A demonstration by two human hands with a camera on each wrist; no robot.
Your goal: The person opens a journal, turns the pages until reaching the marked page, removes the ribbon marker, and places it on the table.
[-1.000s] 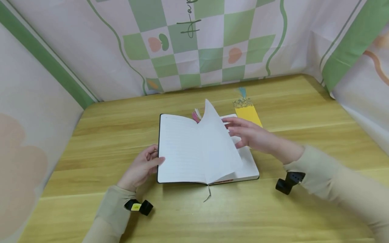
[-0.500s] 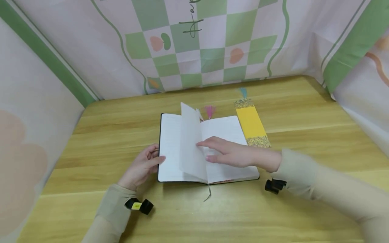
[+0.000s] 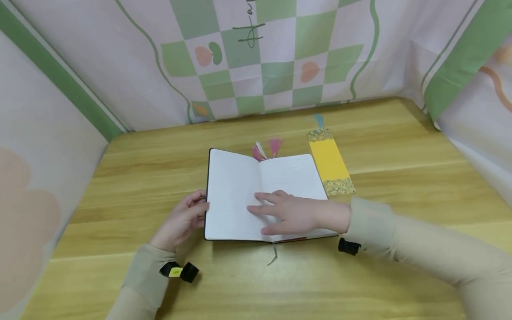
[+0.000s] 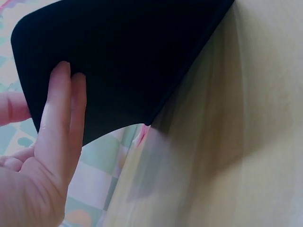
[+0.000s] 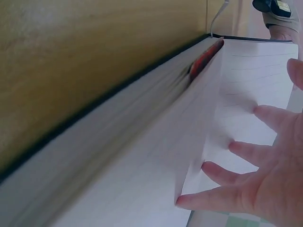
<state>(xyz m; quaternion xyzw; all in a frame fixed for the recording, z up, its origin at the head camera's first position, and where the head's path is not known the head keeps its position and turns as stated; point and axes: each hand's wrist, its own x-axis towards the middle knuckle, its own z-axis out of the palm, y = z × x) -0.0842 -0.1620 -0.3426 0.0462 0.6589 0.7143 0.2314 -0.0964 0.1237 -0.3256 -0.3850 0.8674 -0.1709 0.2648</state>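
An open notebook [image 3: 232,186] with blank-looking white pages and a black cover [image 4: 128,56] lies on the table. My left hand [image 3: 180,222] pinches its left edge, thumb at the page side and fingers against the cover's back. That left half is lifted at a slant off the wood. Fingers spread, my right hand [image 3: 296,215] lies over the right page, its fingertips pressing the pages near the central fold. In the right wrist view, faint ruled lines show beyond the right hand [image 5: 270,170]. A reddish strip [image 5: 206,59] sticks out between the pages at the bottom edge.
A yellow bookmark [image 3: 330,160] with patterned ends and a blue tassel [image 3: 318,120] lies right of the notebook. Pink-and-white [image 3: 259,152] and pink tassels [image 3: 275,146] poke out at its top. A thin ribbon [image 3: 275,254] hangs from the bottom. A patterned curtain [image 3: 276,80] stands behind the table [image 3: 140,178].
The raised page has turned over from right to left and now lies flat on the left half. My right hand has moved left and down to the fold; my left hand keeps its grip.
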